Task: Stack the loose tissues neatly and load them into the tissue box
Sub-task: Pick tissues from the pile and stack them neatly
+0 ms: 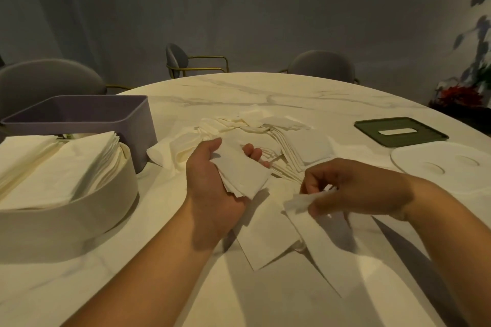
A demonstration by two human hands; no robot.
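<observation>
Forearms flank a bare strip of tabletop [239, 305]. Left hand [212, 175] cups a tissue stack [244, 172]; right hand [353, 188] pinches one tissue [300, 203] by its edge. White box [79, 220], filled, stands far left.

White tissues [265, 127], purple box [87, 117]

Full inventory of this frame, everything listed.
Marble table: one, white, round, under everything.
Rectangular box: one, purple, open, far left.
Round tissue box: one, white, near left, filled with folded tissues.
Loose paper tissues: many, white, scattered at table centre.
Slotted rectangular lid: one, dark green, right.
Round lid: one, white, right edge.
Upholstered chairs: three, grey, behind table.
Plant with red flowers: one, far right.
Left hand: holds small tissue stack.
Right hand: pinches single tissue.
</observation>
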